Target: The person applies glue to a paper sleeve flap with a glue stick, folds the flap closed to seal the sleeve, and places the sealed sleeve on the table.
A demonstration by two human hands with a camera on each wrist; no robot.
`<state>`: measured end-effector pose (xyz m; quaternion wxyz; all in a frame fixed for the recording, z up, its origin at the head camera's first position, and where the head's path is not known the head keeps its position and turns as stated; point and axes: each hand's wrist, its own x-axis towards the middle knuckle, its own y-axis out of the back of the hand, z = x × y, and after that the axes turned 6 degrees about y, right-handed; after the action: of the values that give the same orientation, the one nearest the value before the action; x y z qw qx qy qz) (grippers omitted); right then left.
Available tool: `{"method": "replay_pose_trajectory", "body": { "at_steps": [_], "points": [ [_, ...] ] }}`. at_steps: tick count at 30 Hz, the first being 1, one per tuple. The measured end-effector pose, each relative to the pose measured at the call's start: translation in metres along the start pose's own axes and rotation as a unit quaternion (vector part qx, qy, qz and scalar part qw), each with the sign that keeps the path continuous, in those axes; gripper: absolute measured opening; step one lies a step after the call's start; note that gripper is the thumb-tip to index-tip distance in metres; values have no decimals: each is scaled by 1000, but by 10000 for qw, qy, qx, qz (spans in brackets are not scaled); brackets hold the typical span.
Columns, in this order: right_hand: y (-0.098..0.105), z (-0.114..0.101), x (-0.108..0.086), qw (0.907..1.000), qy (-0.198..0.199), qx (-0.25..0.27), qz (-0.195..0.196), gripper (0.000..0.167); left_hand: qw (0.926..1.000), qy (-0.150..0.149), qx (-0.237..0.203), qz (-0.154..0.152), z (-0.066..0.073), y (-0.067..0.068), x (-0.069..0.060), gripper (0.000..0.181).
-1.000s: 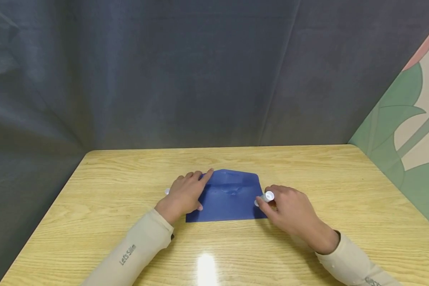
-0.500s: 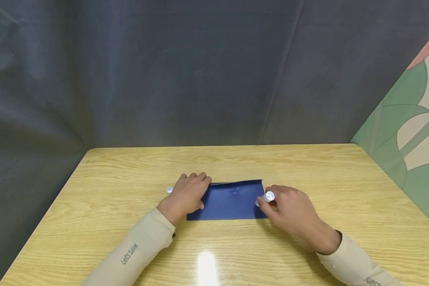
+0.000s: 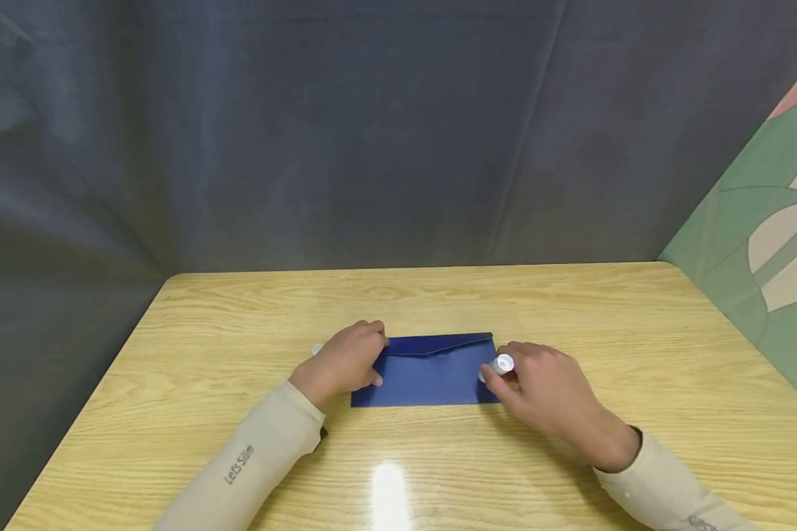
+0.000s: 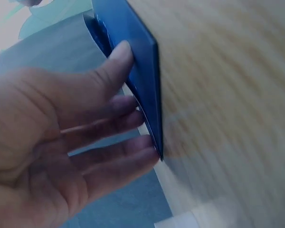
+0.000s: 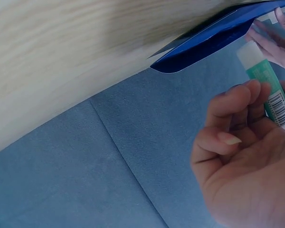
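Note:
A blue envelope (image 3: 432, 383) lies on the table, its flap (image 3: 432, 344) folded toward the front but lifted slightly off the body in the right wrist view. My left hand (image 3: 348, 361) rests at the envelope's left end, fingers (image 4: 128, 154) fairly straight against the flap and thumb on the body. Between its thumb and curled fingers, my right hand (image 3: 547, 387) holds a glue stick (image 3: 502, 364) beside the envelope's right end; its green label (image 5: 263, 73) shows in the right wrist view. Just left of my left hand is a small white object (image 3: 316, 349), mostly hidden.
A dark grey cloth (image 3: 372, 133) hangs behind the wooden table (image 3: 206, 324) and along its left side. At the right, a wall with green leaf shapes (image 3: 770, 192) borders the table.
The flap has come from standing out behind the envelope to folded forward over its upper part. My left fingers have curved in with it. My right hand still holds the glue stick in nearly the same place.

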<state>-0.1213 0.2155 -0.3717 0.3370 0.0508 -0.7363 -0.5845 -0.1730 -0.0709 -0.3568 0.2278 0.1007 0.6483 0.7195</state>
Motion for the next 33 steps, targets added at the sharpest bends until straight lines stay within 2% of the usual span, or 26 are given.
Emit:
{"method": "replay_pose_trajectory", "body": {
  "at_steps": [3,6,9,12,20,28,33],
  "points": [
    [0,0,0,10000,31,-26,-21,38,9995,-73,-257,-188,-4,2,-1,58],
    [0,1,0,10000,63,-45,-19,38,9986,-249,-311,-357,-8,3,-2,57],
    [0,1,0,10000,75,-65,-10,38,9978,-456,-128,-454,-10,5,-4,53],
    [1,0,0,9999,91,-88,-22,38,9972,-534,148,-494,-10,7,-5,53],
    [0,0,0,9999,123,-91,22,38,9953,-327,548,-723,-9,6,-9,51],
    [-1,-1,0,9998,141,-104,7,38,9953,-393,290,-836,-22,-1,-15,59],
    [0,-1,0,9999,118,-118,-39,37,9959,-326,128,-832,-22,0,-15,58]
  ]
}}
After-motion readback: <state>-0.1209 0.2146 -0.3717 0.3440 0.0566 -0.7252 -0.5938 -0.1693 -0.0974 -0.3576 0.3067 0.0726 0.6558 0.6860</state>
